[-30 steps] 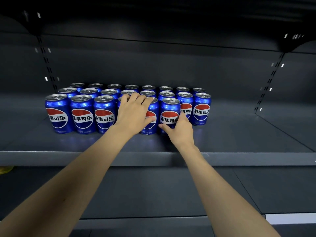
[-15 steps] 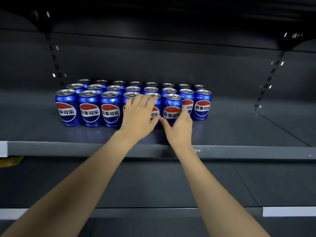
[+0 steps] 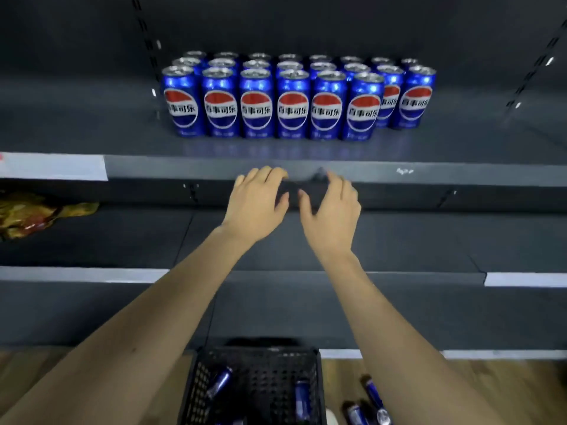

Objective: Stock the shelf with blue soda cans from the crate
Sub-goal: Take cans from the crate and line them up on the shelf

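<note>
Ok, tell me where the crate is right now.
In the head view, the black crate sits on the wooden floor at bottom centre, between the forearms, with loose cans just to its right.

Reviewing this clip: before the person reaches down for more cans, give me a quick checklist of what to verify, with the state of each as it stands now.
1. Left hand free of cans: ok, fingers relaxed, holding nothing.
2. Right hand free of cans: ok, also holding nothing.
3. Cans on the shelf upright with labels forward: ok in the front row; the back rows show only their tops.
4. Room left on the shelf: ok, the front row stops two places short on the right.
5. Cans left in the crate: ok, at least two lie inside.
6. Loose cans on the floor beside the crate: not ok, several lie outside it.
</note>
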`<state>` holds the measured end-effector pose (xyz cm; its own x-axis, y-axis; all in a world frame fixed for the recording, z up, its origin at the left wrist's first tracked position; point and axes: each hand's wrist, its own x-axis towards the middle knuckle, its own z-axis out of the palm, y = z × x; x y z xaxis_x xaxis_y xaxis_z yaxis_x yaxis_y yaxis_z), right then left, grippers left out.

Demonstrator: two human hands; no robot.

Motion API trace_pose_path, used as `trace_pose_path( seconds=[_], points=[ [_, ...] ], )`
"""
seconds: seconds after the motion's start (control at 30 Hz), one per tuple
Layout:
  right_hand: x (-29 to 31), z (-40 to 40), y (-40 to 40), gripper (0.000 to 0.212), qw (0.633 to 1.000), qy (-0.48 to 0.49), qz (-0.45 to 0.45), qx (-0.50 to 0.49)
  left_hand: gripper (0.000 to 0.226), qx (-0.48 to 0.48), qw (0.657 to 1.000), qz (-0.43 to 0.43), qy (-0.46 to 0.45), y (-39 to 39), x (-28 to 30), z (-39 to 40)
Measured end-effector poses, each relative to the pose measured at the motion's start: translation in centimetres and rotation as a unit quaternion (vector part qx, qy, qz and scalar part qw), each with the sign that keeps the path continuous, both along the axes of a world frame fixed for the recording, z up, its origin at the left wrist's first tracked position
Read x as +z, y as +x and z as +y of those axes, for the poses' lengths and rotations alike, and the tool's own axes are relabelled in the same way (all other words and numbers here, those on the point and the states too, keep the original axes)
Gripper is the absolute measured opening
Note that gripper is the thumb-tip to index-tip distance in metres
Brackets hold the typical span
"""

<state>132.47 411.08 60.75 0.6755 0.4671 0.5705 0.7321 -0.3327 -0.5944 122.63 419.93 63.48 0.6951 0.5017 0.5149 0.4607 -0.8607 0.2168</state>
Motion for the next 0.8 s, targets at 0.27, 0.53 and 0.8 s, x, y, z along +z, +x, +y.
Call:
trace_pose_path(
  seconds=[0.27,0.53,0.8],
  points=[
    [-11.2,-5.3,-5.9,0.062,0.943,-0.298,0.118,0.087,0.036,0.066,0.975,0.127,-0.170,-8.3,-11.8,-0.1],
    [-23.9,-10.5,-8.6,0.065,0.840,-0.471,0.230,0.138,0.034,0.168,0.911,0.216,-0.310,-15.4,-25.3,-4.6],
    [-39.7,-13.1,-9.4,0.075,0.790,-0.520,0.262,0.194,0.026,0.180,0.867,0.290,-0.362,-16.7,-40.6,-9.5]
  ],
)
